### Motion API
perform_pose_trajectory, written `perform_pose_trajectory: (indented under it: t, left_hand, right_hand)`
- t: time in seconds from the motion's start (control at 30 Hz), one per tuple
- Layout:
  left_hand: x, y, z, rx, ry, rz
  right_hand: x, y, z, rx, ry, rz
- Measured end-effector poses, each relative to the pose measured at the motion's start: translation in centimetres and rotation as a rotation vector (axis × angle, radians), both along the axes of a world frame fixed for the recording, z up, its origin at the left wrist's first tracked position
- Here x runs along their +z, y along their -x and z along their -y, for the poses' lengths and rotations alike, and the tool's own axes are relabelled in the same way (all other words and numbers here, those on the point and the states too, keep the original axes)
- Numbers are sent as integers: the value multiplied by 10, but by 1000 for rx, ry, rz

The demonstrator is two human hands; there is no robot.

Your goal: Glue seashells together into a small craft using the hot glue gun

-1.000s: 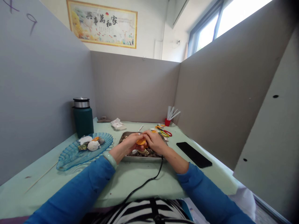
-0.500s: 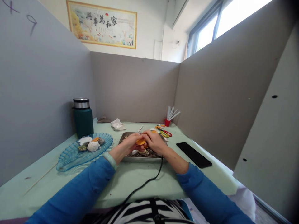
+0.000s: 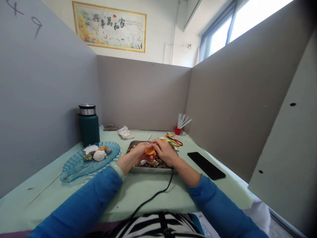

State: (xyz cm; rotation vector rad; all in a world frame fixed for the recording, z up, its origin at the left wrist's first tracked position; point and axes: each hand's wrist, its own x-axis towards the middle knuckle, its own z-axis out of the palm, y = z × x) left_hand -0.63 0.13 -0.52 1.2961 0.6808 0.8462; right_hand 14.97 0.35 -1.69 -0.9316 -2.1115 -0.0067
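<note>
Gripping orange, scalloped, shell-like disc (image 3: 149, 151) btwn curled L hand (image 3: 140, 151) & R hand (image 3: 164, 151), above rect. silver metal tray (image 3: 148, 170). Held same as 0.5 s ago.

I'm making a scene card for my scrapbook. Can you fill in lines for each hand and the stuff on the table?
Left hand: holds what looks like an orange shell
Right hand: meets the left; its grip is partly hidden
Under the hands: metal tray of stone-like pieces
Left side: blue plate with shells; green bottle behind
Right side: flat black slab
Far right: red cup with white strips
</note>
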Motion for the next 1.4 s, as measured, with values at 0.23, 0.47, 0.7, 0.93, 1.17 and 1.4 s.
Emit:
perform_pose_trajectory:
  t: [0.23, 0.47, 0.7, 0.93, 1.17, 1.4]
  left_hand:
    - [-1, 1, -1, -20, 9, 11]
    - [1, -2, -1, -8, 16, 3]
    - [5, -4, 1, 6, 20, -11]
    - [2, -3, -1, 2, 16, 1]
    - [3, -3, 2, -4, 9, -2]
    - [-1, -2, 0, 6, -20, 25]
  right_hand:
    - [1, -1, 2, 5, 13, 0]
    - [5, -1, 5, -12, 44, 14]
    - [7, -3, 9, -26, 56, 7]
    - [8, -1, 9, -42, 44, 11]
    - [5, -3, 7, -12, 48, -3]
    - [4, -3, 6, 27, 69, -20]
